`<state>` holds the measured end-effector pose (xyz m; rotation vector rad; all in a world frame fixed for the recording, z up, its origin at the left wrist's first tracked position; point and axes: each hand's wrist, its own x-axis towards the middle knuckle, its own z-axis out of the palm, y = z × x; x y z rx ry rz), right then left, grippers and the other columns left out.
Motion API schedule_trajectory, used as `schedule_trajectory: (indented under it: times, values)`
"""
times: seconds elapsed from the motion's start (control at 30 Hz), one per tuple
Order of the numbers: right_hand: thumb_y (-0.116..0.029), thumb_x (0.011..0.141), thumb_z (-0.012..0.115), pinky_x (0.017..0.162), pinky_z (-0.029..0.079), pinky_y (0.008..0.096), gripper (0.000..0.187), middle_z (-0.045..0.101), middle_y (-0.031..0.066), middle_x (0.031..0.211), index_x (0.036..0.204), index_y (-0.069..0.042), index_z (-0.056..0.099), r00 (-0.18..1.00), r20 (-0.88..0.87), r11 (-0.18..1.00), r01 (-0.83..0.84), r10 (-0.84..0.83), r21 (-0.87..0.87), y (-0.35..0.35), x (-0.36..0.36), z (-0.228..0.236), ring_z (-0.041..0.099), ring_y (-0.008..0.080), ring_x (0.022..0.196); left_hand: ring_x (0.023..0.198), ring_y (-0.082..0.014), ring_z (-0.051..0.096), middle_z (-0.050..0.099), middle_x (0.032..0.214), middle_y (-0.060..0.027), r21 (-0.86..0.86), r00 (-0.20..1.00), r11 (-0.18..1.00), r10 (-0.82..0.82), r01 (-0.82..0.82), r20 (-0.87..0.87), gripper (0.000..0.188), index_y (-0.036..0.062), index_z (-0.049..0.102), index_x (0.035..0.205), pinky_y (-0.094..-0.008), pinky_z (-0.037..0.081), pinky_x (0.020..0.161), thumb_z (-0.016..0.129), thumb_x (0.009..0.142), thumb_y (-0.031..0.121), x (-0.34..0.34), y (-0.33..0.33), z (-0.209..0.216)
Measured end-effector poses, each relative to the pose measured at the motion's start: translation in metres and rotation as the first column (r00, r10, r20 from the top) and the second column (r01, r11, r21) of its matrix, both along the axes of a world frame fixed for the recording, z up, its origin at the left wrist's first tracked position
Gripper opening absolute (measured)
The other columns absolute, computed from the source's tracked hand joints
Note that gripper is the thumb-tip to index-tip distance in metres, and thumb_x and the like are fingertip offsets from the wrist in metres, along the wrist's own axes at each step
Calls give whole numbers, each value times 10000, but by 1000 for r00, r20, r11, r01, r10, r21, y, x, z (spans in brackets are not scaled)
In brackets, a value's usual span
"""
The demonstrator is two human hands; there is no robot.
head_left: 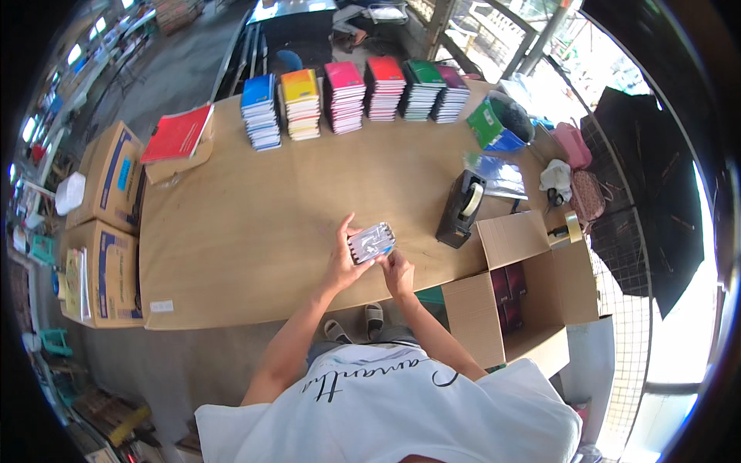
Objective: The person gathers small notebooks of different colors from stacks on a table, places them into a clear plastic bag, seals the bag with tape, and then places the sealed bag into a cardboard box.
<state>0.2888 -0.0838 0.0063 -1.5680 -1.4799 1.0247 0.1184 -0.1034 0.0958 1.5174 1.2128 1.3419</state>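
Observation:
My left hand (pixel 342 257) grips a small rectangular pack (pixel 371 242) by its left side, its thumb under the near edge and the index finger raised. The pack looks wrapped in shiny clear plastic, grey-white with dark notches along its short sides and a bit of blue at the near right corner. At that corner my right hand (pixel 398 272) is closed, fingers pinched on the wrap. Both hands hold the pack above the brown table (pixel 255 224), close to its near edge. To the right stands a black tape dispenser (pixel 461 210) with a roll of clear tape.
Several stacks of notebooks, among them blue (pixel 261 112), yellow (pixel 300 104) and red (pixel 384 89), line the far edge. Red booklets (pixel 179 133) lie far left by cartons (pixel 116 274). At right are an open carton (pixel 540 309) with dark packs inside, a bin (pixel 505 123) and scissors (pixel 553 199).

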Motion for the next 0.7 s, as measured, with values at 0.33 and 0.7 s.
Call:
schedule_trajectory:
  times: [0.33,0.7]
  values:
    - [-73,742,752,888,472,356,683,575,179,1136,1323,7,402,661,-725,952,-55,-192,-302,-26,124,130,585,232,1031,1318,-382,322,319,1419,-197,372,748,789,-161,490,-643,923,156,245,1433,-534,219,1102,777,681,100,61,-22,50]
    - [-175,520,822,846,504,381,555,690,133,1001,1056,-110,692,737,647,724,337,195,-602,-30,478,-12,650,298,957,1336,-421,262,173,1481,-231,-24,704,879,-398,477,-587,920,52,173,1460,-512,310,1058,743,744,151,123,-4,25]
